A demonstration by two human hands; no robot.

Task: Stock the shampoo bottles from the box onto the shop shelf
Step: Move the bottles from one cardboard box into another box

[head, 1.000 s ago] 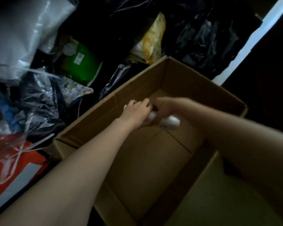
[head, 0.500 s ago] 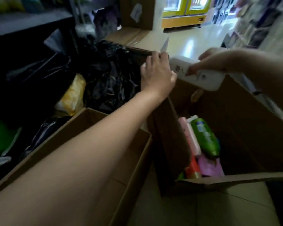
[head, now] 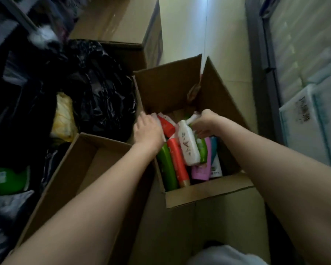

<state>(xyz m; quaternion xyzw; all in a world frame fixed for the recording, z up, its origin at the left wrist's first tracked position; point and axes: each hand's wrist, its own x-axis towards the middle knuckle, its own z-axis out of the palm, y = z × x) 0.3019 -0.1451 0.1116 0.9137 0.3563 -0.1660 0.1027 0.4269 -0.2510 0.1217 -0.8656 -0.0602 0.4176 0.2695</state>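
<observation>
Both hands have dropped from above into the open cardboard box [head: 208, 190] of bottles — the right hand [head: 205, 123] closed in a grip on the white plastic shampoo bottle [head: 188, 145] at its neck, the left hand [head: 148, 131] curled on a red-and-white bottle [head: 165, 124] beside it.

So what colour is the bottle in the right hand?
White bottle, dark lettering; right hand grips its neck. Head view.

Pale floor [head: 182, 31] under cardboard boxes [head: 204, 192] and black bags [head: 103, 88].
</observation>
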